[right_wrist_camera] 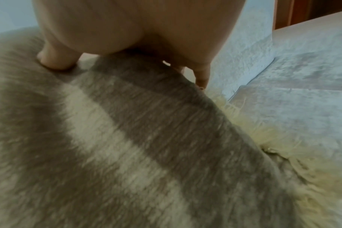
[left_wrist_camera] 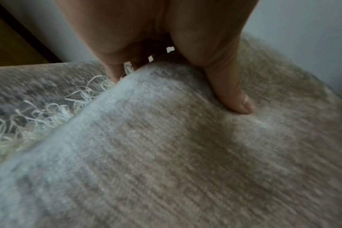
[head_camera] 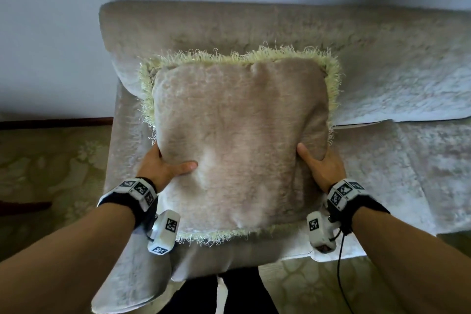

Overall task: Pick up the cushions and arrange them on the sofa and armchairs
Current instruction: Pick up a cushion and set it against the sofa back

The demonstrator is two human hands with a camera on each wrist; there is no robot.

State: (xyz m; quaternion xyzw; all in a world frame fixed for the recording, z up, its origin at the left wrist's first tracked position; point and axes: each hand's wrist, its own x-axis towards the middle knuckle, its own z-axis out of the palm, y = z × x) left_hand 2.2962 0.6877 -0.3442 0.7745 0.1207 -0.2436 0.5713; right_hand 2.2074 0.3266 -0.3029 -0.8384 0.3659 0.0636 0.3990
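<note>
A square beige plush cushion (head_camera: 239, 140) with a pale green fringe is held over the left end of the sofa (head_camera: 382, 71), its top edge near the backrest. My left hand (head_camera: 159, 164) grips its left edge, thumb on the front face and fingers hidden behind. My right hand (head_camera: 322, 164) grips the right edge the same way. In the left wrist view the cushion (left_wrist_camera: 185, 154) fills the frame under my left hand (left_wrist_camera: 176, 61), whose thumb presses into the plush. In the right wrist view my right hand (right_wrist_camera: 127, 50) pinches the cushion (right_wrist_camera: 127, 146).
The sofa's left armrest (head_camera: 119, 160) runs toward me below my left forearm. A seat cushion (head_camera: 420, 173) extends to the right. Patterned carpet (head_camera: 51, 160) covers the floor on the left, and a pale wall (head_camera: 51, 33) stands behind the sofa. My legs show at the bottom.
</note>
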